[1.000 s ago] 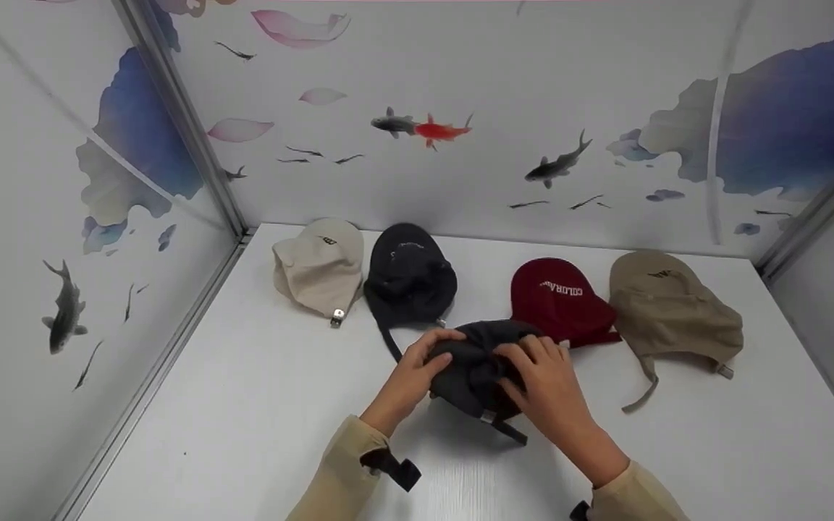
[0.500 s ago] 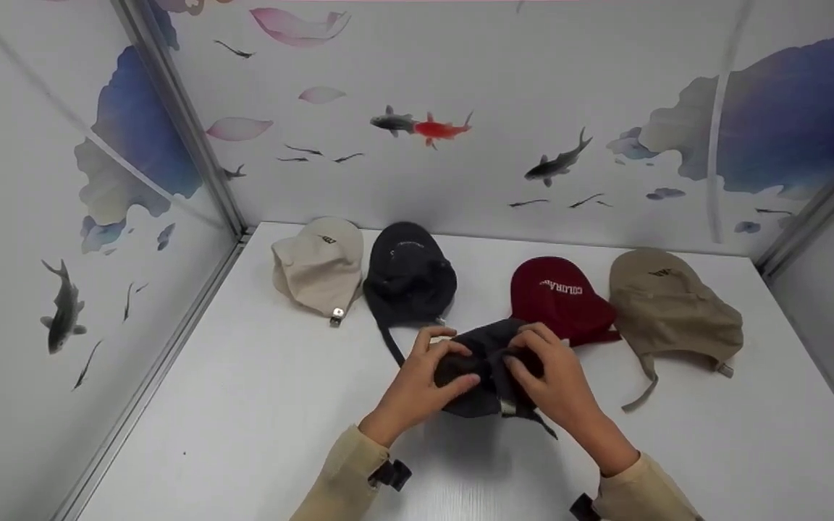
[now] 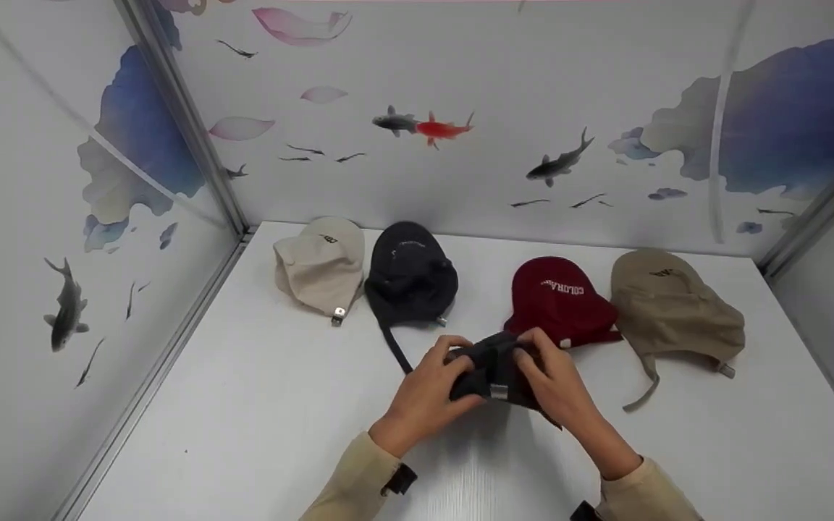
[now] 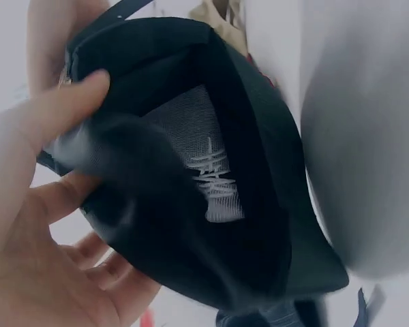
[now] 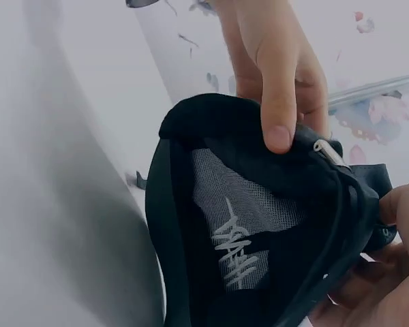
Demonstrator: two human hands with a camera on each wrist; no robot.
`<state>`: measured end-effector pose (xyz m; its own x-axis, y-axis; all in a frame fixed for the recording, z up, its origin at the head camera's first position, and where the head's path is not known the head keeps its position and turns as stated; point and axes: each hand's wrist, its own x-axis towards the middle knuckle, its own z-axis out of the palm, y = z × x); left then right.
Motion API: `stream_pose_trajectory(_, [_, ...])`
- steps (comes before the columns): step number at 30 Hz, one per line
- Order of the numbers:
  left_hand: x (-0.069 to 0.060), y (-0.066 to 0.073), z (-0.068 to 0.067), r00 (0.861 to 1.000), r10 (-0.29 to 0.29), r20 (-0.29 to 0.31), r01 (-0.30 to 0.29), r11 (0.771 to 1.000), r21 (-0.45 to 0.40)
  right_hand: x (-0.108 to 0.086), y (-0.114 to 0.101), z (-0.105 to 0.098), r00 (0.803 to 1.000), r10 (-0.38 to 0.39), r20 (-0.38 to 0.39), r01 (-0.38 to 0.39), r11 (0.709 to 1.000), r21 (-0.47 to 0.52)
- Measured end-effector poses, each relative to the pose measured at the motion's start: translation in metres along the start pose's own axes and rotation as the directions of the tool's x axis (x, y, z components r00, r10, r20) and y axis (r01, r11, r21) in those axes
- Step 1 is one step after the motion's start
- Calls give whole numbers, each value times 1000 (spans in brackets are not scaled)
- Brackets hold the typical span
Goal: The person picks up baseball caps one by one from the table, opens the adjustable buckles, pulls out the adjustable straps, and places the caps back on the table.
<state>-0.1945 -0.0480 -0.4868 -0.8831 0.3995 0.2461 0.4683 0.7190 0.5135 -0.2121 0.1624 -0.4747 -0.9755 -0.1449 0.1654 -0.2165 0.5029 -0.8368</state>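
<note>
Both hands hold a dark grey baseball cap (image 3: 491,359) just above the table, near the middle of the head view. On its left side my left hand (image 3: 428,391) grips the cap's edge, thumb in front. My right hand (image 3: 563,383) pinches the opposite side between thumb and fingers. In the left wrist view the cap's hollow (image 4: 204,157) faces the camera, showing mesh lining and the back of white stitching. A metal buckle (image 5: 330,153) on the cap's strap shows beside the left thumb in the right wrist view.
Along the back of the white table (image 3: 243,405) lie a cream cap (image 3: 321,268), a dark navy cap (image 3: 411,278), a maroon cap (image 3: 558,307) and a khaki cap (image 3: 677,311). White panels (image 3: 446,65) printed with fish enclose the table.
The held cap has been turned and squeezed narrower, its buckle now facing me. My left hand has shifted slightly right, and both hands keep hold. The caps behind stay put.
</note>
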Motion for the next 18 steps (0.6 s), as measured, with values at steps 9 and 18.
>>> stream_pose_trajectory(9, [9, -6, -11, 999, -42, -12, 39, 984, -172, -7, -3, -3, 990, -36, 138, 0, 969, 247])
stream_pose_trajectory(18, [11, -3, -20, 997, -72, -35, 56, 939, -338, -10, -6, -5, 977, -149, 152, 104, 957, 269])
